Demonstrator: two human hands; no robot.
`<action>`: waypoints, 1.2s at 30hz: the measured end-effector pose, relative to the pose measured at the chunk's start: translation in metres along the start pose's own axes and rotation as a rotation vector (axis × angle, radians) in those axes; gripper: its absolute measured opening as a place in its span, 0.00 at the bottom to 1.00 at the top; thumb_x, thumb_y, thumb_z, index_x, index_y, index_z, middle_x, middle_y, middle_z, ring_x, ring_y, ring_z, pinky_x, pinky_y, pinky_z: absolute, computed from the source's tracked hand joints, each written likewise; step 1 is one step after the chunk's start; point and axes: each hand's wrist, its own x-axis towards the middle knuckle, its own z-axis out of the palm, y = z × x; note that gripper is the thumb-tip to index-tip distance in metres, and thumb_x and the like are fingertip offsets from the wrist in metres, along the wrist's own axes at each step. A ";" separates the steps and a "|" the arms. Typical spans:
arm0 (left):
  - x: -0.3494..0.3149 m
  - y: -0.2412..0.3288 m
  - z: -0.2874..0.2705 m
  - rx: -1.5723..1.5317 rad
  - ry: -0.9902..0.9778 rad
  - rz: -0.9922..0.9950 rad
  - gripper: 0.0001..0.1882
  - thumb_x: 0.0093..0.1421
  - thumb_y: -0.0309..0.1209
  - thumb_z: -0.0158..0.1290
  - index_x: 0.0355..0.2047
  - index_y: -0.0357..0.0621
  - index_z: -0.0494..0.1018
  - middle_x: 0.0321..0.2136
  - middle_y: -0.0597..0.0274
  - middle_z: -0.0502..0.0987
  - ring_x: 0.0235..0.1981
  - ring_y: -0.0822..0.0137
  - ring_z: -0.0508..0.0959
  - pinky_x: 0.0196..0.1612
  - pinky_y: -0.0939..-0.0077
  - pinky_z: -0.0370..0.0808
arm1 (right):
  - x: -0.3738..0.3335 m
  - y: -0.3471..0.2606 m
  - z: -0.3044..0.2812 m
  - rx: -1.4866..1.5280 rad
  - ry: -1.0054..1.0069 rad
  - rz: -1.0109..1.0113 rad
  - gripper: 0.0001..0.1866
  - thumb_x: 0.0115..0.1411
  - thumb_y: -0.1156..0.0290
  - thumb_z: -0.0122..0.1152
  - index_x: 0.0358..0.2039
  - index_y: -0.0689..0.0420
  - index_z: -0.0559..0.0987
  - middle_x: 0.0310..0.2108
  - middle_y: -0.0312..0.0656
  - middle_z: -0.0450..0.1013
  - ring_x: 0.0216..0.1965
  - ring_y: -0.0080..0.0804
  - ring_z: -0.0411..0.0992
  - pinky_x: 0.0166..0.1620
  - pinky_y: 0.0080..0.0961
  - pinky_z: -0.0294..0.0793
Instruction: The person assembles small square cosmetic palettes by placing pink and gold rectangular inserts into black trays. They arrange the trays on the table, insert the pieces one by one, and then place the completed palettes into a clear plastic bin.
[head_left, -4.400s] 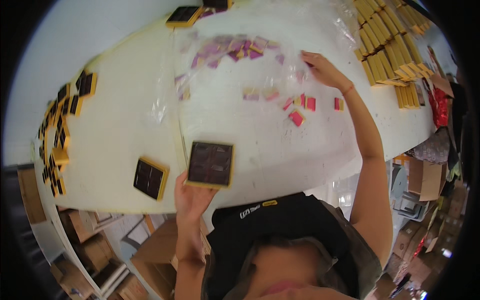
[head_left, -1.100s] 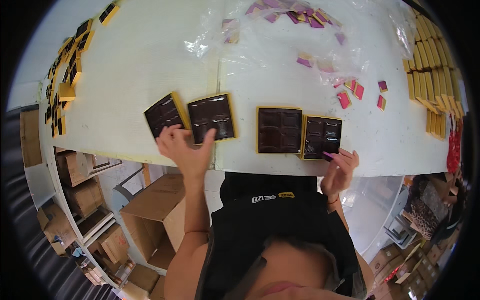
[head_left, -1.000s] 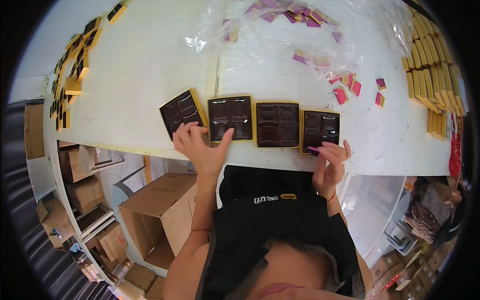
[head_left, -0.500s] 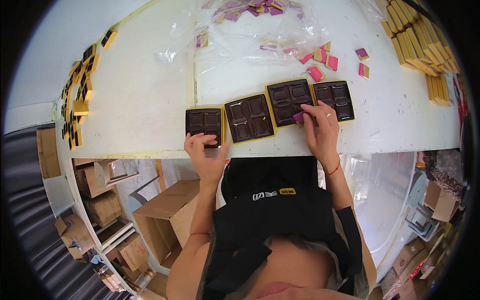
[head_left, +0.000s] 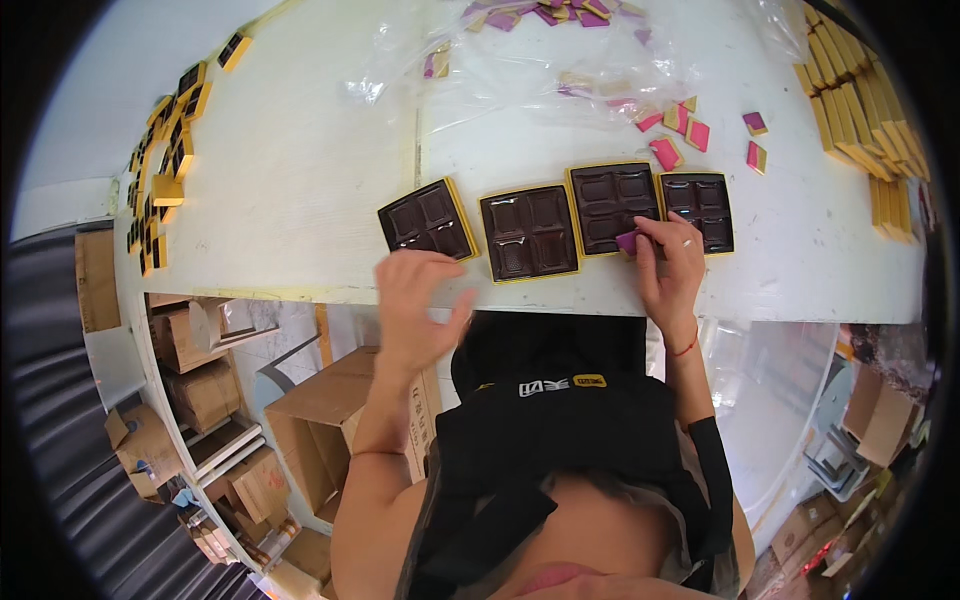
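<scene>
Four shallow yellow-edged boxes with dark brown, four-compartment inserts stand in a row along the table's near edge. The leftmost box (head_left: 428, 222) lies turned at an angle, apart from the second box (head_left: 530, 232). My left hand (head_left: 418, 310) is at its near edge, fingers stretched and thumb spread, gripping nothing I can see. Over the third box (head_left: 612, 200), my right hand (head_left: 672, 265) pinches a small purple square piece (head_left: 628, 242) between thumb and fingers, above its near right compartment. That hand partly covers the fourth box (head_left: 697, 205).
Loose pink-and-gold squares (head_left: 680, 120) lie beyond the boxes, near a clear plastic sheet (head_left: 520, 75). Purple squares (head_left: 545, 14) are heaped at the far edge. Stacked gold boxes (head_left: 865, 110) stand right; small dark-and-yellow boxes (head_left: 180, 140) line the left. Cardboard cartons (head_left: 325, 410) sit below.
The leftmost box has moved away from me and turned counterclockwise, widening its gap to the second box. My left hand's thumb has spread. My right hand still pinches the purple piece. The view has shifted slightly.
</scene>
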 end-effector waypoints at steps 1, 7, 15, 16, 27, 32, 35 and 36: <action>0.008 0.021 0.012 -0.033 0.013 -0.008 0.20 0.46 0.35 0.67 0.39 0.47 0.76 0.40 0.61 0.75 0.44 0.57 0.72 0.51 0.60 0.63 | -0.001 0.000 0.000 0.003 0.001 -0.004 0.10 0.55 0.80 0.61 0.38 0.57 0.80 0.30 0.39 0.76 0.34 0.36 0.74 0.53 0.38 0.71; 0.036 0.051 0.075 -0.018 0.013 -0.015 0.27 0.43 0.39 0.68 0.43 0.45 0.74 0.43 0.62 0.74 0.44 0.57 0.71 0.49 0.62 0.63 | 0.001 0.002 -0.002 0.055 -0.020 -0.009 0.11 0.53 0.80 0.62 0.38 0.57 0.80 0.31 0.39 0.77 0.35 0.36 0.75 0.53 0.39 0.72; 0.030 0.058 0.056 -0.047 -0.208 0.127 0.21 0.43 0.18 0.53 0.40 0.47 0.76 0.46 0.65 0.76 0.55 0.57 0.71 0.64 0.51 0.54 | -0.006 0.030 -0.034 0.026 -0.019 0.012 0.11 0.52 0.81 0.62 0.36 0.57 0.80 0.31 0.40 0.77 0.36 0.37 0.75 0.53 0.41 0.72; 0.029 0.057 0.058 -0.095 -0.229 0.112 0.23 0.43 0.14 0.49 0.40 0.47 0.76 0.48 0.65 0.77 0.61 0.56 0.68 0.68 0.47 0.48 | -0.007 0.033 -0.038 0.031 -0.026 0.015 0.10 0.52 0.81 0.62 0.36 0.57 0.80 0.31 0.40 0.77 0.37 0.38 0.75 0.53 0.41 0.72; 0.037 0.041 0.063 -0.114 0.177 -0.027 0.25 0.48 0.25 0.59 0.50 0.45 0.73 0.52 0.57 0.73 0.60 0.53 0.67 0.64 0.52 0.57 | -0.024 0.021 -0.039 0.067 -0.043 0.099 0.10 0.53 0.82 0.61 0.37 0.58 0.80 0.35 0.43 0.76 0.41 0.39 0.74 0.57 0.41 0.69; -0.005 -0.025 0.022 -0.143 0.233 -0.299 0.20 0.48 0.23 0.57 0.45 0.44 0.74 0.53 0.53 0.69 0.60 0.46 0.64 0.62 0.54 0.58 | -0.025 0.022 -0.040 0.075 -0.039 0.113 0.10 0.53 0.82 0.61 0.37 0.57 0.80 0.33 0.41 0.77 0.39 0.37 0.75 0.57 0.41 0.67; -0.012 -0.028 0.010 -0.054 0.058 -0.331 0.22 0.50 0.23 0.57 0.48 0.47 0.75 0.54 0.52 0.68 0.57 0.48 0.64 0.61 0.55 0.59 | -0.022 0.022 -0.041 0.070 -0.075 0.115 0.10 0.53 0.82 0.62 0.37 0.57 0.80 0.33 0.40 0.77 0.39 0.36 0.75 0.57 0.40 0.66; -0.008 -0.022 0.011 -0.060 0.044 -0.332 0.23 0.51 0.23 0.57 0.50 0.48 0.76 0.55 0.52 0.68 0.56 0.49 0.65 0.60 0.57 0.60 | -0.021 0.020 -0.041 0.076 -0.083 0.112 0.10 0.53 0.81 0.62 0.36 0.57 0.80 0.33 0.39 0.77 0.39 0.35 0.75 0.58 0.41 0.65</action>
